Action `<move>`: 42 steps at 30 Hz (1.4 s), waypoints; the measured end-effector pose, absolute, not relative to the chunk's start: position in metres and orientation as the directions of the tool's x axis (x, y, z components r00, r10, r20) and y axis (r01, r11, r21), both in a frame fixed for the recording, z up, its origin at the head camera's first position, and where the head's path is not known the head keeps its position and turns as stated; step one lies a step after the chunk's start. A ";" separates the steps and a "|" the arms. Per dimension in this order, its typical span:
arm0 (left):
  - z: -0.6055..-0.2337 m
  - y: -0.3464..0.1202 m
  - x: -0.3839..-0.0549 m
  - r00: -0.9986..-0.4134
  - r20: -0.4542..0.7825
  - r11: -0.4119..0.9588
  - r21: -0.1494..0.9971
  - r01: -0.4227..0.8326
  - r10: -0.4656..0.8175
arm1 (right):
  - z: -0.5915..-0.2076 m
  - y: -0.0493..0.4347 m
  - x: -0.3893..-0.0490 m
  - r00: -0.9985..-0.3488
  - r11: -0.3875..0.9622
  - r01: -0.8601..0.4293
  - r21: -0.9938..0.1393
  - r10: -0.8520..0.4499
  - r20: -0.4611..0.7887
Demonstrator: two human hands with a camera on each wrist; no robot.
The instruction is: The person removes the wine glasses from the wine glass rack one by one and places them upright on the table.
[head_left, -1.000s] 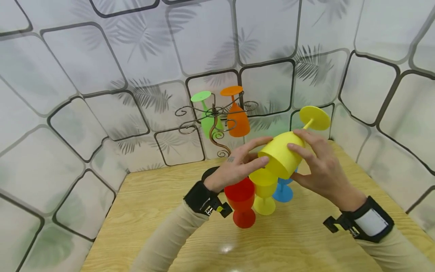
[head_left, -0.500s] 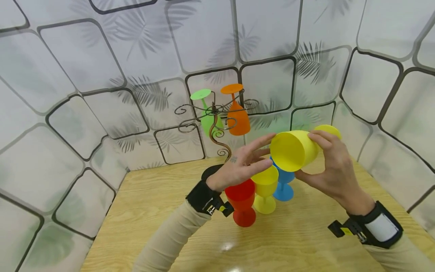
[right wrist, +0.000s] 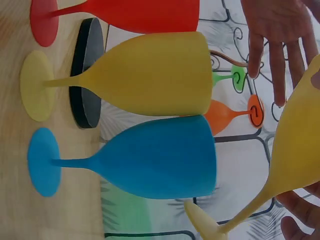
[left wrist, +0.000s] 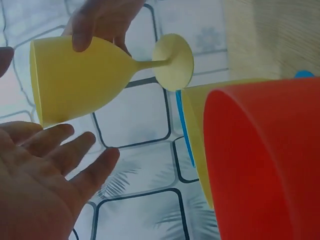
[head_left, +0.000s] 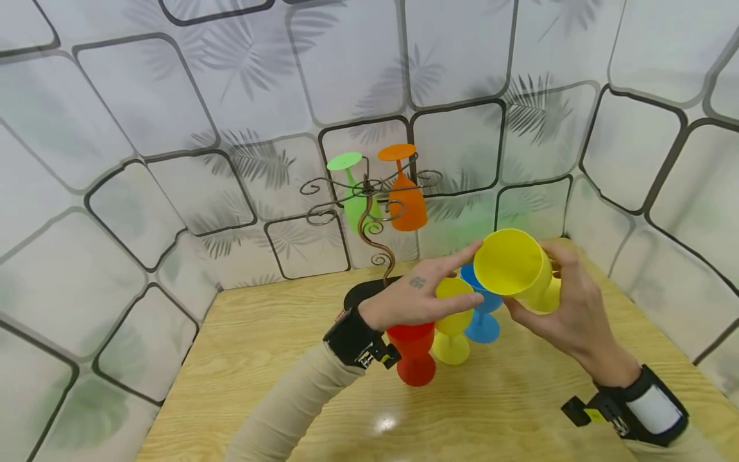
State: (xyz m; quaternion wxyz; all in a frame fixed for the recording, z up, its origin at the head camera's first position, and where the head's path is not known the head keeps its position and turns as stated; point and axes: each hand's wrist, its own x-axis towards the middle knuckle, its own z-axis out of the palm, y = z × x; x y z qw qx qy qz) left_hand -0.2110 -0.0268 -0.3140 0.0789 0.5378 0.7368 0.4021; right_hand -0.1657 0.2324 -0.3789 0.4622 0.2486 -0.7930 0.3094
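A yellow plastic goblet [head_left: 510,262] is held up in my right hand [head_left: 583,321], its thumb below the bowl and fingers on the far side. Its mouth faces me, and its stem and foot point away. My left hand [head_left: 424,292] reaches in beside the rim with fingers extended, the index fingertip at the rim's edge. In the left wrist view, the left fingers [left wrist: 75,155] lie spread close to the bowl [left wrist: 80,80]. Below my hands, a red goblet [head_left: 416,359], a second yellow goblet [head_left: 452,346] and a blue goblet [head_left: 482,326] stand upright in a row.
A curled metal stemware rack [head_left: 375,237] on a black base [head_left: 364,292] stands behind the row. From it hang a green goblet [head_left: 359,208] and an orange goblet [head_left: 407,208], upside down. Patterned walls surround the wooden table [head_left: 242,359].
The yellow goblet in my right hand has turned from mouth-down, foot raised, to mouth facing me, and shifted right. My left hand has followed slightly right.
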 end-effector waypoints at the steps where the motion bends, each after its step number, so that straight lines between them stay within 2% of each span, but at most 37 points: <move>1: -0.314 -0.025 -0.211 -0.408 0.293 0.128 0.657 0.743 0.865 | -0.383 0.233 -0.165 -0.467 0.683 -0.673 -0.284 -0.095 0.879; 8: -0.309 -0.017 -0.213 -0.429 0.157 0.286 0.541 0.791 0.889 | -0.405 0.237 -0.155 -0.588 0.630 -0.634 -0.448 -0.017 0.808; 17: -0.308 -0.004 -0.216 -0.441 0.041 0.373 0.469 0.801 0.896 | -0.427 0.238 -0.147 -0.660 0.625 -0.574 -0.529 0.029 0.750; 24: -0.310 0.006 -0.217 -0.447 -0.077 0.443 0.356 0.822 0.891 | -0.443 0.236 -0.144 -0.738 0.587 -0.525 -0.616 0.046 0.673; 30: -0.312 0.011 -0.215 -0.493 -0.158 0.517 0.297 0.803 0.856 | -0.453 0.234 -0.144 -0.779 0.561 -0.497 -0.662 0.049 0.626; 42: -0.316 0.015 -0.213 -0.521 -0.259 0.574 0.212 0.791 0.813 | -0.460 0.235 -0.137 -0.847 0.553 -0.428 -0.715 0.031 0.530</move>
